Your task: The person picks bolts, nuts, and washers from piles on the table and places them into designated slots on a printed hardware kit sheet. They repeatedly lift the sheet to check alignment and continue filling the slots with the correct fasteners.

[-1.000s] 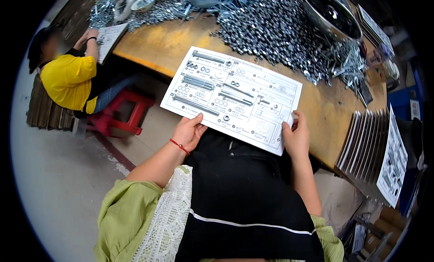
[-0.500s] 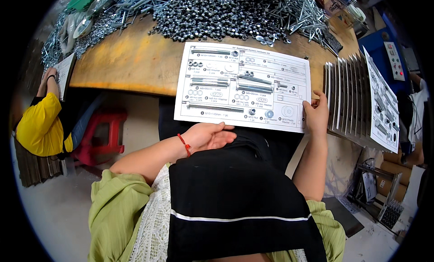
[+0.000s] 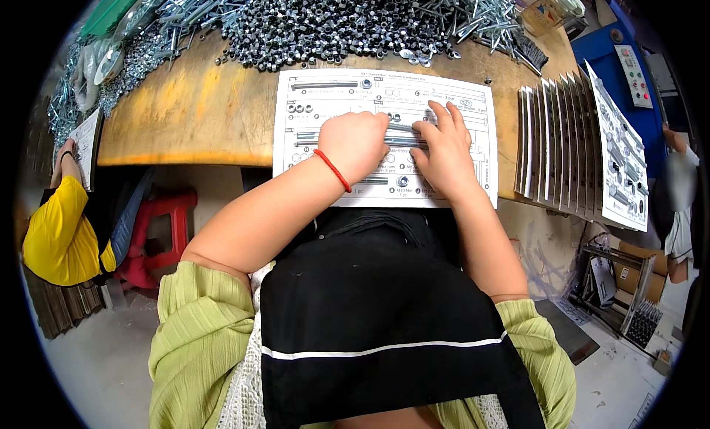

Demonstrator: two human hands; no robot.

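Note:
A white printed card (image 3: 287, 179) with pictures of bolts, nuts and washers lies at the table's front edge, its near part reaching past the edge. Over the middle of the card is my left hand (image 3: 353, 144), closed with its knuckles up; its fingers curl underneath, so whatever they may hold is hidden. My right hand (image 3: 448, 154) rests on the right half of the card, fingers spread apart and nothing in its grasp. Both hands cover part of the printed pictures.
Heaped nuts (image 3: 318, 29) fill the far side of the wooden table (image 3: 188, 111), with long bolts (image 3: 488, 15) beside them. A row of upright cards (image 3: 558, 144) stands at right. At far left another person in a yellow sleeve (image 3: 63, 233) sits by a red stool (image 3: 159, 233).
The card has gone from being held up at its right edge to lying lower on the table. Both my hands have moved onto its middle, and the left has closed.

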